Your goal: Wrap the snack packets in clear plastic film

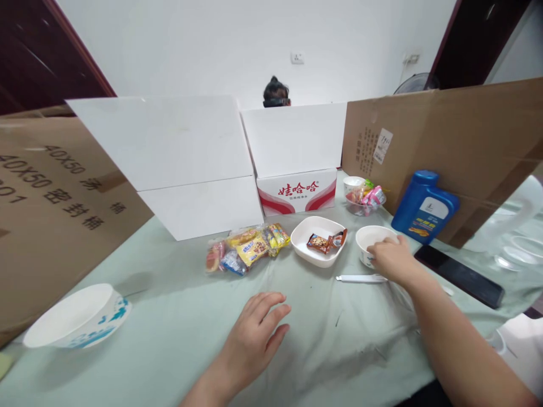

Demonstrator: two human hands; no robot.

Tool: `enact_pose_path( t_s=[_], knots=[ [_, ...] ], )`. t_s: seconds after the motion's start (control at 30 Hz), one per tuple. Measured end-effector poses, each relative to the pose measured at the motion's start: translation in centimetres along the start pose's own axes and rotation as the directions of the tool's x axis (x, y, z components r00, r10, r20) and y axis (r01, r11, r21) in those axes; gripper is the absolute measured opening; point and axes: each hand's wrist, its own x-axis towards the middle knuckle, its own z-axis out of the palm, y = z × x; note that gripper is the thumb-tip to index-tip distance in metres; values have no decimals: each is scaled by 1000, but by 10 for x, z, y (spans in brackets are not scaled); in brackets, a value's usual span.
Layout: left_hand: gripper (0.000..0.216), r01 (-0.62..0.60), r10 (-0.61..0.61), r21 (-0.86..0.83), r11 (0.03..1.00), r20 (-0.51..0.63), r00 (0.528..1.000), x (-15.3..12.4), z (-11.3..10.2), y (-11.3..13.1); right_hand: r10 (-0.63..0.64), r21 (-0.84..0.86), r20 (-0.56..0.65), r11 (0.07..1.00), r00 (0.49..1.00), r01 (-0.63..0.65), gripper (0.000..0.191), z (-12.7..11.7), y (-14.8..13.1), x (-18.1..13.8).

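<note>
My left hand (259, 333) hovers over or rests on the tablecloth, I cannot tell which; its fingers are apart and hold nothing. At the right, my right hand (393, 258) dips its curled fingers into a small white paper bowl (363, 243). The bowl hides the fingertips and anything in them. Left of that bowl, a white square dish (299, 249) holds brown-wrapped snacks (319, 243). Beyond my left hand lies a pile of packaged snacks (251, 249) in yellow, blue and pink wrappers. A white, narrow utensil or cutter (360, 278) lies in front of the paper bowl.
Cardboard panels (449, 141) and a white box (297, 195) border the table. A clear bowl of bright candies (367, 198), a blue bottle (425, 209), and a black phone (460, 276) stand or lie at right. A larger paper bowl (80, 322) is tilted at left. A person's head (275, 91) shows behind.
</note>
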Motion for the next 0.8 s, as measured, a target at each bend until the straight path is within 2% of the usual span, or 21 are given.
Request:
enact_pose_path(
  t_s=[0.07, 0.13, 0.2, 0.27, 0.33, 0.43, 0.6, 0.7, 0.8],
  knots=[
    [21, 3, -3, -4, 1000, 20, 1000, 0, 1, 0, 30, 10, -34, 1000, 999, -29, 23, 13, 1, 15],
    [21, 8, -8, -5, 1000, 25, 1000, 0, 1, -1, 69, 32, -143, 997, 987, -65, 20, 19, 2, 24],
    [21, 11, -10, -7, 1000, 27, 1000, 0, 1, -2, 105, 71, -279, 994, 955, -89, 21, 19, 2, 25],
    [21, 11, -10, -14, 1000, 34, 999, -1, 2, -3, 100, 122, -394, 991, 914, -56, 27, 15, -2, 23],
    [21, 15, -14, -23, 1000, 42, 999, -2, 3, -2, 36, 156, -448, 987, 893, 39, 31, 10, -12, 19],
    [20, 15, -13, -34, 999, 41, 999, -3, 4, -1, -82, 142, -414, 978, 906, 153, 35, 7, -40, 17],
    [19, 8, -6, -42, 999, 39, 999, -2, 3, 0, -83, 88, -332, 989, 940, 118, 47, 20, -83, 26],
    [19, 15, -12, -52, 999, 58, 998, -3, 3, -1, -174, 115, -290, 970, 941, 215, 49, 26, -95, 35],
    [19, 20, -15, -54, 998, 80, 997, -5, 4, -3, -264, 133, -144, 950, 954, 283, 55, 22, -99, 44]
  ],
)
